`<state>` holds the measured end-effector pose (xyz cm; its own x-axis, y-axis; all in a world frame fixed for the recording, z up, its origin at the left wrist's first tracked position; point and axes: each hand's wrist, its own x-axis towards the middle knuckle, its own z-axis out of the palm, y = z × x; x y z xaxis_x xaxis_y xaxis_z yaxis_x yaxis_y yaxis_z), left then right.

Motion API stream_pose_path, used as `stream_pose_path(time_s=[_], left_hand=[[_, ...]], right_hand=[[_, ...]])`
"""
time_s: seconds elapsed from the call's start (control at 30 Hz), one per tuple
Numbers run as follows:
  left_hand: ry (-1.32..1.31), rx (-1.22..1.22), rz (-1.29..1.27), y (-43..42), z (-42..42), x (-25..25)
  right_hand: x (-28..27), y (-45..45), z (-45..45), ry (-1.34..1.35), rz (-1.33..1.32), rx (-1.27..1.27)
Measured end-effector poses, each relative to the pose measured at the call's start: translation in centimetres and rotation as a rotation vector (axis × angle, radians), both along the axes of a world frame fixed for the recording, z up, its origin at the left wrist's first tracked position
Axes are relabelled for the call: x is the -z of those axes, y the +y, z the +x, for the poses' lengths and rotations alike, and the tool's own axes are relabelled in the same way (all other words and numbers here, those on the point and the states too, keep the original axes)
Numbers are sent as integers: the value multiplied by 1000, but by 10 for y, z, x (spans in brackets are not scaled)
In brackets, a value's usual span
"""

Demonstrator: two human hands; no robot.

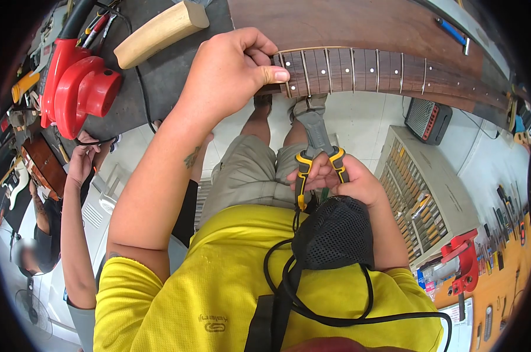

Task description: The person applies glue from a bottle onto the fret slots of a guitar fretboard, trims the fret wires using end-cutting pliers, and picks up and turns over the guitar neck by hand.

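A guitar neck (359, 71) with metal frets and white dot inlays lies crosswise at the top. My left hand (242, 67) is closed round its left end, thumb on the fretboard face and fingers behind. In my right hand (341, 176) is a pair of pliers (317, 132) with grey jaws and yellow-and-black handles, the handles spread apart. The jaws point up at the neck's near edge, close to the left-hand frets. Whether they touch the neck I cannot tell.
A red blower (80, 88) and a pale wood block (159, 34) rest on the dark bench at left. Another person's hand (84, 155) is below the blower. A drawer cabinet (424, 193), speaker (427, 120) and red clamp (462, 261) stand at right. A black cord (359, 321) crosses my chest.
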<state>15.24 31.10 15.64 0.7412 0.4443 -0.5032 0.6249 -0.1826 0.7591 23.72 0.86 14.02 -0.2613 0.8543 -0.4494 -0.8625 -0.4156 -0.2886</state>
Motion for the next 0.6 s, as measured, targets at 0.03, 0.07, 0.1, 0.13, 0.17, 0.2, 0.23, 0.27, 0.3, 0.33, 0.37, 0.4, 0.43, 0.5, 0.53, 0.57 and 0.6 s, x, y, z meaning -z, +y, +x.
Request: stream_pose_path(time_s=[0.03,0.07,0.1,0.13,0.17,0.2,0.23,0.27,0.3,0.33,0.37,0.4,0.43,0.5,0.53,0.57,0.6], left_hand=[[-1,-2,8,0,0,0],[-2,-2,16,-1,0,-1],[-2,0,15,-1,0,-1],[-5,1,10,0,-1,0],[-10,1,6,-1,0,0],[-15,-1,7,-1,1,0],[-7,1,5,-1,1,0],[4,3,2,-1,0,0],[6,2,1,-1,-1,0],[3,2,-4,-1,-1,1],[-1,3,-9,-1,-1,2],[-2,2,-10,-1,-1,2],[-5,3,2,-1,-1,2],[-17,6,17,-2,-2,3],[-16,4,17,-2,-2,3],[-14,2,16,-2,-2,3],[-12,0,15,-2,-2,3]], right_hand=[[0,1,0,2,1,-1],[0,1,0,12,-8,4],[-1,0,1,20,-16,9],[0,0,0,18,-19,11],[1,1,-1,31,-16,22],[3,1,-1,44,-11,33],[4,2,0,41,-10,31],[5,1,-1,50,-5,30],[5,1,-3,60,-1,29],[6,0,-4,62,-2,29],[6,0,-5,84,-7,41],[7,0,-6,106,-12,54],[7,-1,-6,105,-13,55],[8,-1,-7,95,-8,59],[9,-1,-7,96,-8,58],[9,-2,-6,98,-2,52],[10,-2,-6,100,4,47]])
